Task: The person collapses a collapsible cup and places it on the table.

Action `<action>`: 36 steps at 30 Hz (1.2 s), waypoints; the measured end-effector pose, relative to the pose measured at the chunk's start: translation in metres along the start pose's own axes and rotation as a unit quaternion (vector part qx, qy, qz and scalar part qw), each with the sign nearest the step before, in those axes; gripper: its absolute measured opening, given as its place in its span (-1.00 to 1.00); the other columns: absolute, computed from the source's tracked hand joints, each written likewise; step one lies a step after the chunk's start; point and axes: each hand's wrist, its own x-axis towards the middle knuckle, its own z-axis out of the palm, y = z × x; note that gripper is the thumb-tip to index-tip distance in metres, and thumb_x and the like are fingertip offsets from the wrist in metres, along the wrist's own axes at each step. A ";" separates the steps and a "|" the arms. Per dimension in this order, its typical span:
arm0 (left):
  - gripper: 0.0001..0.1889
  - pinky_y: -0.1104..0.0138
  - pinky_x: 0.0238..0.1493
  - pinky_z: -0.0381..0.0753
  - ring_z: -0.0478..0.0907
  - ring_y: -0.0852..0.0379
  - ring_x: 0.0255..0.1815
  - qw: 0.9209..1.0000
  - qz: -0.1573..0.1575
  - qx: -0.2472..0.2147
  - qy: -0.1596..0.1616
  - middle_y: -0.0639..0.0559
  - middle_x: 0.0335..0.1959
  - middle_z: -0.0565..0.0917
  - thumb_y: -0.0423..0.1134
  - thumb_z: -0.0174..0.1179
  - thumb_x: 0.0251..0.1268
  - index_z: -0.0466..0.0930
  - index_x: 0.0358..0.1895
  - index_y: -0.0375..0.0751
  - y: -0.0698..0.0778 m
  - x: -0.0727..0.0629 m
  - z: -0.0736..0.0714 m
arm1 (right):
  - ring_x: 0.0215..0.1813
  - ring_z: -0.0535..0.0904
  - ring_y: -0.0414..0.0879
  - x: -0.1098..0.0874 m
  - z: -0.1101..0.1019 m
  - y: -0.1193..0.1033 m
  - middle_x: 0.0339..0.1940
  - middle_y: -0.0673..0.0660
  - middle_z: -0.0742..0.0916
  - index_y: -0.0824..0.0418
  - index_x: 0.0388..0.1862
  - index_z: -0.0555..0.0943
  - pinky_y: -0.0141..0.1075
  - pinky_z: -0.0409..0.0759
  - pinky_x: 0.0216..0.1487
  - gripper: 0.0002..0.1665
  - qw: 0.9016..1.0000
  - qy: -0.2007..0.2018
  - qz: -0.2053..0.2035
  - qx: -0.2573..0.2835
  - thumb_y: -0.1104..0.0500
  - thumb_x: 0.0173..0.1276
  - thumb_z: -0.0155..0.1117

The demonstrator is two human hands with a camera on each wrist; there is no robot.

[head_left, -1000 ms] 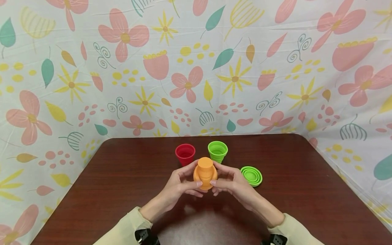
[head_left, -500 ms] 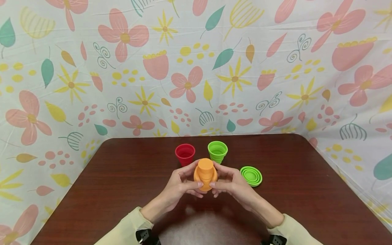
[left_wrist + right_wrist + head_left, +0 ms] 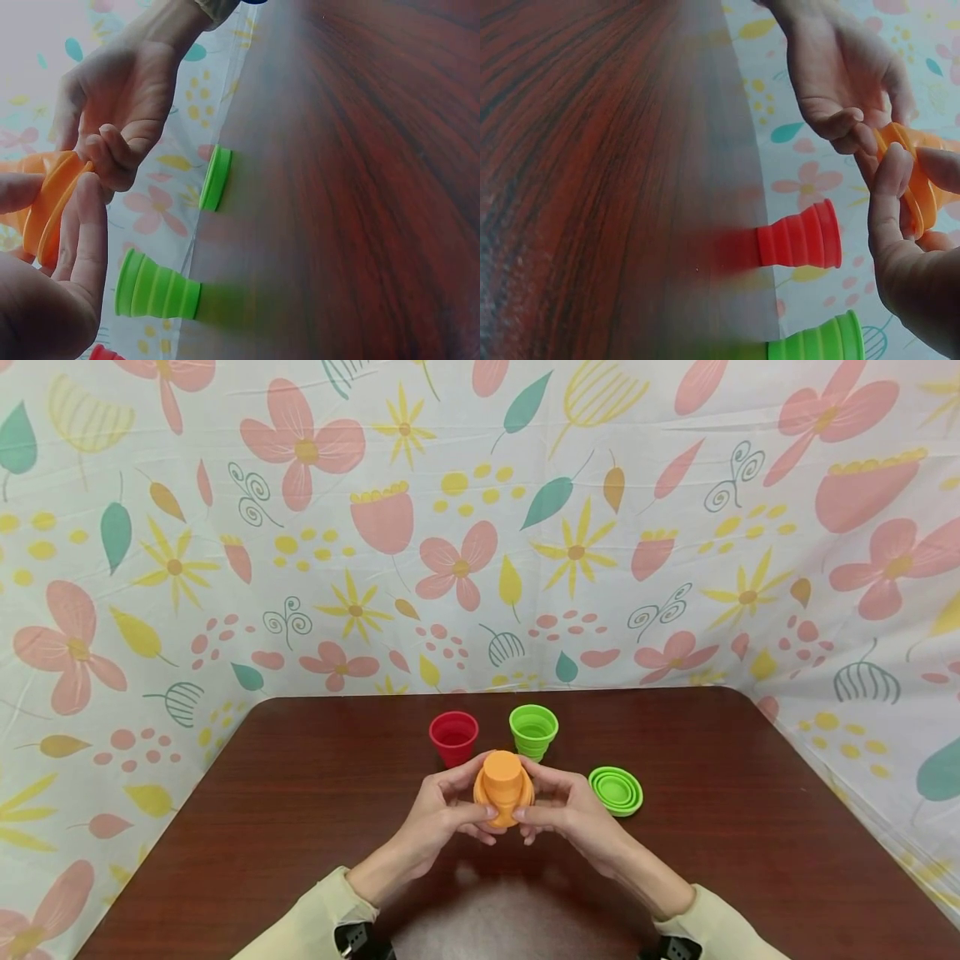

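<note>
Between both hands, held above the table, is an orange collapsible cup [image 3: 503, 789], its narrow base pointing up and toward the head camera. My left hand [image 3: 438, 817] grips its left side, thumb on the near face and fingers behind the rim. On the other side my right hand [image 3: 570, 814] does the same, and the two thumbs almost meet. In the left wrist view the orange cup [image 3: 52, 196] shows its wide rim pinched between fingers and thumb. The right wrist view shows the fingers along the rim of the orange cup [image 3: 913, 176].
Behind the hands a red collapsible cup [image 3: 453, 737] and a green collapsible cup [image 3: 533, 732] stand expanded on the dark wooden table [image 3: 322, 777]. A flattened green cup [image 3: 616, 791] lies right of the right hand. A flower-patterned cloth [image 3: 465, 527] hangs behind the table.
The orange cup's base has dipped slightly toward the head camera between the hands. Both hands keep nearly the same place and grip; the other cups have not moved.
</note>
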 end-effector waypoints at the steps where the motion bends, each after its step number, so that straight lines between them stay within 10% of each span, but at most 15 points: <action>1: -0.23 0.09 -0.32 0.83 0.82 -0.09 -0.32 1.000 0.001 0.001 0.001 -0.22 0.30 0.65 -0.52 0.29 0.25 0.39 0.58 -0.18 0.000 0.000 0.000 | -0.34 0.66 -0.07 0.000 0.000 0.000 -0.10 0.24 0.67 0.38 0.63 0.28 -0.22 0.77 -0.25 -0.12 1.000 0.001 -0.001 0.000 0.38 0.36 0.38; 36: -0.20 0.04 -0.27 0.83 0.78 -0.03 -0.26 1.000 -0.012 -0.004 0.027 -0.21 0.33 0.62 -0.63 0.13 0.12 0.39 0.56 -0.28 -0.002 0.003 0.003 | -0.33 0.68 0.01 0.002 0.000 0.003 0.15 0.25 0.71 0.29 0.58 0.41 -0.21 0.77 -0.25 -0.17 0.999 0.017 -0.012 -0.032 0.43 0.31 0.37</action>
